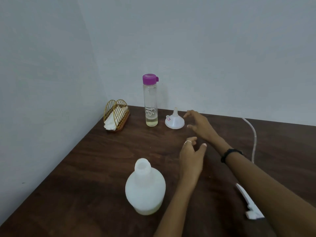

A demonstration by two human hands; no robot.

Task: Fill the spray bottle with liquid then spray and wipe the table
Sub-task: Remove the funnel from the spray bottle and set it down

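A white translucent spray bottle body (145, 187) stands uncapped on the dark wooden table (95, 161), with a little yellowish liquid at its bottom. Its white spray head (248, 203) lies on the table to the right, partly behind my right forearm. A tall clear bottle (150, 101) with a purple cap holds a little pale yellow liquid at the back. A white funnel (174, 120) sits upside down beside it. My right hand (199, 124) hovers open just right of the funnel. My left hand (191, 158) is open, right of the spray bottle.
A gold wire holder (117, 115) with white tissues (111, 121) stands in the back left corner. A white cable (253, 135) runs along the right side of the table. Pale walls close the back and left.
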